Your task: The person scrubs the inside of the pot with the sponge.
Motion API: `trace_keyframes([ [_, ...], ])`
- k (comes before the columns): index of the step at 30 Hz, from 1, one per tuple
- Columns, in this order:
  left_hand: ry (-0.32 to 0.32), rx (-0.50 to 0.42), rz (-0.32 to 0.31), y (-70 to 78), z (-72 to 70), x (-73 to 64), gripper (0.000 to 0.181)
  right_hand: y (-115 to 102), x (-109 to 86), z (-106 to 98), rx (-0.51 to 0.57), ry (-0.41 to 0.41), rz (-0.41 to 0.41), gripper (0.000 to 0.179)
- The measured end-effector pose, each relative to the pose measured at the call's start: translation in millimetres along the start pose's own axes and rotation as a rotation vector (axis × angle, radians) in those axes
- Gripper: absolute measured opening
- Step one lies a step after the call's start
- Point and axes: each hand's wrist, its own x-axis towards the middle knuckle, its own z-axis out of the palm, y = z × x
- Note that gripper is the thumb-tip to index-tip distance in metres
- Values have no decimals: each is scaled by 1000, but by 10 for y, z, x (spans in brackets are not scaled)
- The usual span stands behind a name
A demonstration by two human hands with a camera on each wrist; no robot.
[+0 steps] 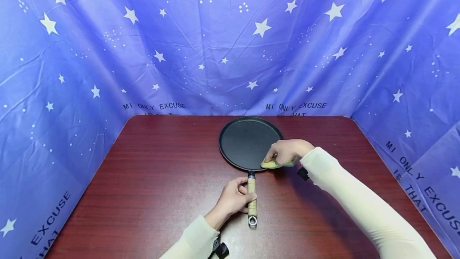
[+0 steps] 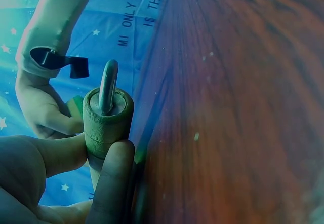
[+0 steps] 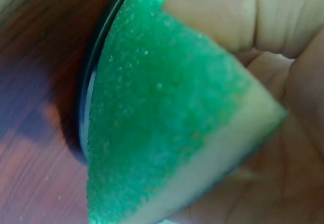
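A flat round black pan (image 1: 248, 141) lies near the far edge of the table, its wooden handle (image 1: 252, 205) pointing toward me. My left hand (image 1: 233, 199) grips that handle from the left, thumb on top; in the left wrist view the handle's end with a metal ring (image 2: 107, 87) sticks up between thumb and fingers. My right hand (image 1: 285, 151) pinches a yellow and green sponge (image 1: 271, 164) at the pan's near right rim. Close up in the right wrist view, the sponge's green side (image 3: 157, 102) covers part of the dark rim (image 3: 86, 102).
The dark red wooden table (image 1: 161, 179) spreads out around the pan. Behind it and along both sides hangs a blue curtain (image 1: 201, 43) with white stars and printed words. A black strap (image 1: 303, 174) hangs at the right wrist, another (image 1: 222, 250) at the left.
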Motion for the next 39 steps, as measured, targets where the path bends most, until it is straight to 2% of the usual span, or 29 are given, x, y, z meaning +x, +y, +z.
trace_keyframes([
  [6,-10,-17,-19,-5,-1,-6,57,-92,94,53,-28,7,-78,57],
  [11,-17,-19,-20,-8,-3,5,56,-193,190,70,-32,-3,-113,59],
  [18,-23,-19,-27,-10,-4,16,56,-329,381,115,-53,19,-206,62],
  [26,-29,-31,-17,-15,-26,3,59,-454,570,175,41,69,-212,61],
  [32,-36,-30,-8,-6,-26,8,61,-557,701,189,50,113,-210,67],
  [39,-33,-36,-2,-4,-20,23,60,-667,862,215,92,155,-137,65],
])
